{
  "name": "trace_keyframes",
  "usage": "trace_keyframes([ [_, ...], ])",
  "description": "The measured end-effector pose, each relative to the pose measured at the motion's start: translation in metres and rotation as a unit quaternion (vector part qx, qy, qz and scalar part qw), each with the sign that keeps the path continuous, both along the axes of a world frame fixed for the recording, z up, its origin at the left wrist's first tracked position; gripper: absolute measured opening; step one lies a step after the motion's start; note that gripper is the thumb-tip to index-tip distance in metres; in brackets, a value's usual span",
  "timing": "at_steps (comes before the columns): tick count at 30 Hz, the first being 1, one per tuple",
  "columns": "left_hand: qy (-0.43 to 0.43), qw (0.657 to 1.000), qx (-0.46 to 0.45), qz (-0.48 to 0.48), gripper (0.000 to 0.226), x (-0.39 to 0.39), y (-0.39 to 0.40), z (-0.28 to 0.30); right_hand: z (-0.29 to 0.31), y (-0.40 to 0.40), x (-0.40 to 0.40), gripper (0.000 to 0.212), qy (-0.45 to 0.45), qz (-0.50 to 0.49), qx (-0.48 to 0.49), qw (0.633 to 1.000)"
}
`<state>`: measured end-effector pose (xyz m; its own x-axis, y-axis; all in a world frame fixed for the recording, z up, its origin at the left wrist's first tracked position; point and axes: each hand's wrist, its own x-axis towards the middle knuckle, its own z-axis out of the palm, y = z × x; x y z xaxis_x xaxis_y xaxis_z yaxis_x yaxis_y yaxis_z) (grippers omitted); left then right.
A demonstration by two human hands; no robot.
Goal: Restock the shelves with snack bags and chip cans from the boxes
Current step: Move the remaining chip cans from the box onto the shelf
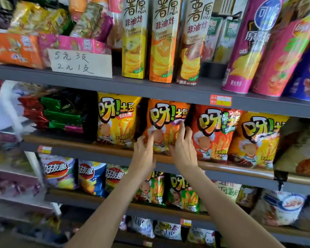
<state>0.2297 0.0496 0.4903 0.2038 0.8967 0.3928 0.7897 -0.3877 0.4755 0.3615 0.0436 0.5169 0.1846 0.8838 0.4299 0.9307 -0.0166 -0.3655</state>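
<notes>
An orange snack bag is standing upright on the middle shelf, in a row of similar bags, and both hands are reaching up to it from below. The left hand is holding the bag's lower left edge, its fingers curling around that side. The right hand is pressing against the bag's right edge, with its fingers reaching up along the gap between this bag and the red snack bag just beside it. So both hands are grasping the orange bag rather than hanging loose. To the left, touching or nearly touching, is a yellow snack bag, and further right a second yellow-orange bag. The step in hand looks like seating this bag into its slot in the row; whether it is being pushed in or straightened cannot be told. The next move probably calls for easing it back until it stands square with its neighbours, without crushing the contents or tipping the bags beside it, then letting go. Above, tall chip cartons and a pink chip can are standing on the upper shelf, beside a handwritten price card. Below, more snack bags are filling the lower shelf. No boxes are in view.
</notes>
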Motion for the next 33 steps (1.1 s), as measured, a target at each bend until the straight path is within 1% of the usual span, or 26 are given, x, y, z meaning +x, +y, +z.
trace_keyframes([
  [1, -0.003, 1.000, 0.016, -0.004, 0.080, -0.001, 0.001, -0.001, 0.000, 0.001, 0.000, 0.086, -0.012, -0.007, 0.005, 1.000],
  [3, -0.011, 0.995, 0.096, 0.005, 0.076, -0.009, 0.003, -0.001, 0.000, 0.001, -0.001, 0.085, -0.029, -0.004, 0.044, 0.999],
  [4, -0.039, 0.989, 0.137, 0.033, 0.072, -0.016, 0.005, 0.001, 0.001, -0.001, -0.003, 0.082, -0.030, 0.017, 0.080, 0.996],
  [5, -0.089, 0.981, 0.156, 0.076, 0.068, -0.024, 0.007, 0.005, 0.001, -0.003, -0.007, 0.078, -0.027, 0.050, 0.121, 0.991],
  [6, -0.145, 0.968, 0.160, 0.124, 0.066, -0.035, 0.011, 0.009, 0.003, -0.005, -0.015, 0.072, -0.027, 0.095, 0.156, 0.983],
  [7, -0.185, 0.957, 0.154, 0.164, 0.066, -0.046, 0.016, 0.014, 0.004, -0.006, -0.026, 0.066, -0.024, 0.147, 0.167, 0.975],
  [8, -0.203, 0.950, 0.139, 0.192, 0.070, -0.058, 0.021, 0.016, 0.005, -0.005, -0.038, 0.062, -0.016, 0.191, 0.157, 0.969],
  [9, -0.211, 0.949, 0.110, 0.205, 0.076, -0.068, 0.027, 0.017, 0.006, -0.002, -0.051, 0.060, -0.004, 0.223, 0.127, 0.966],
  [11, -0.224, 0.956, 0.030, 0.185, 0.093, -0.082, 0.039, 0.020, 0.005, 0.007, -0.078, 0.058, 0.037, 0.262, 0.041, 0.964],
  [13, -0.216, 0.965, -0.024, 0.149, 0.101, -0.087, 0.050, 0.020, 0.005, 0.017, -0.097, 0.060, 0.076, 0.259, -0.057, 0.961],
  [15, -0.197, 0.971, -0.035, 0.131, 0.102, -0.087, 0.057, 0.017, 0.004, 0.023, -0.107, 0.066, 0.088, 0.245, -0.119, 0.958],
  [20, -0.179, 0.977, -0.019, 0.112, 0.101, -0.083, 0.056, 0.011, -0.002, 0.022, -0.105, 0.074, 0.066, 0.245, -0.131, 0.958],
  [22, -0.177, 0.978, -0.016, 0.113, 0.100, -0.085, 0.052, 0.012, -0.001, 0.019, -0.102, 0.072, 0.062, 0.252, -0.120, 0.958],
  [24, -0.196, 0.973, 0.008, 0.124, 0.094, -0.089, 0.047, 0.011, 0.001, 0.014, -0.099, 0.065, 0.047, 0.256, -0.084, 0.962],
  [26, -0.224, 0.961, 0.057, 0.154, 0.080, -0.093, 0.041, 0.006, 0.006, 0.011, -0.095, 0.056, 0.030, 0.256, -0.033, 0.966],
  [28, -0.245, 0.942, 0.094, 0.209, 0.067, -0.098, 0.036, 0.002, 0.014, 0.010, -0.093, 0.048, 0.015, 0.263, 0.018, 0.964],
  [30, -0.261, 0.926, 0.111, 0.250, 0.060, -0.106, 0.032, 0.002, 0.022, 0.009, -0.097, 0.041, -0.001, 0.290, 0.058, 0.955],
  [33, -0.257, 0.919, 0.121, 0.273, 0.057, -0.136, 0.035, 0.005, 0.025, 0.010, -0.129, 0.038, -0.010, 0.345, 0.058, 0.937],
])
